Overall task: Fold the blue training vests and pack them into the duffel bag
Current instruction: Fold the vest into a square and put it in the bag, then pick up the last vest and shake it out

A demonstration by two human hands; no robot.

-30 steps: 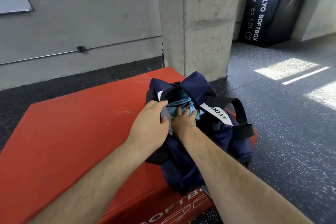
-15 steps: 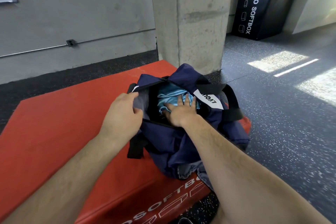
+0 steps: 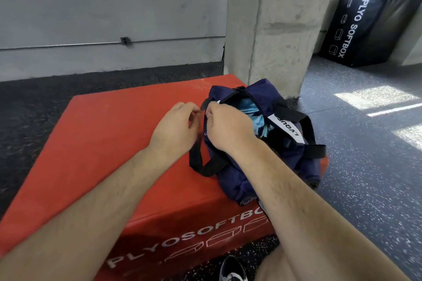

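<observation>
Red softbox (image 3: 109,134), vests (image 3: 251,109) in duffel bag (image 3: 294,159), left hand (image 3: 175,128) and right hand (image 3: 228,128) pinching rim

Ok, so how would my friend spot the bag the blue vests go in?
Find the big concrete pillar; in front of it a red soft box lies on the dark floor. The duffel bag sits on that box's right end, near the pillar. It is the only navy thing there, with black straps, a white label and light blue vests showing through its open top.
</observation>
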